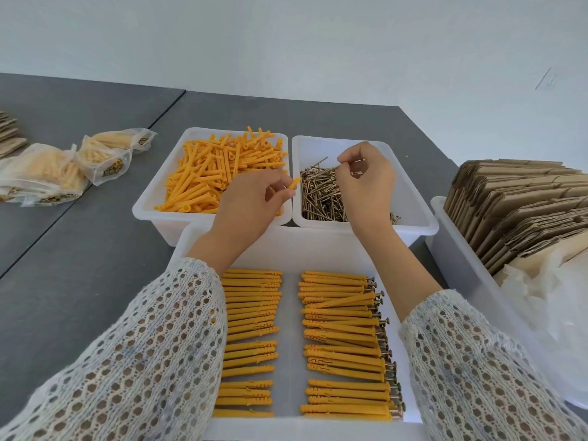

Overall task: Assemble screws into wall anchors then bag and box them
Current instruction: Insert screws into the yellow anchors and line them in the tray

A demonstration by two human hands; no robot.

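My left hand (pixel 254 202) pinches one orange wall anchor (pixel 293 183) above the right edge of the white anchor bin (pixel 149 198), which is full of loose orange anchors (pixel 210 173). My right hand (pixel 366 183) hovers over the white screw bin (pixel 410 198) and pinches a brass screw (pixel 331 169) at its fingertips, above the pile of screws (pixel 321 195). In front of me a white tray (pixel 286 246) holds two rows of assembled anchors (pixel 340 342) with screw heads showing on the right.
Several filled plastic bags (pixel 57 167) lie on the grey table (pixel 79 249) at the left. A white bin (pixel 455 249) at the right holds flat cardboard boxes (pixel 521 211) and clear plastic bags (pixel 547 300). More cardboard shows at the far left edge.
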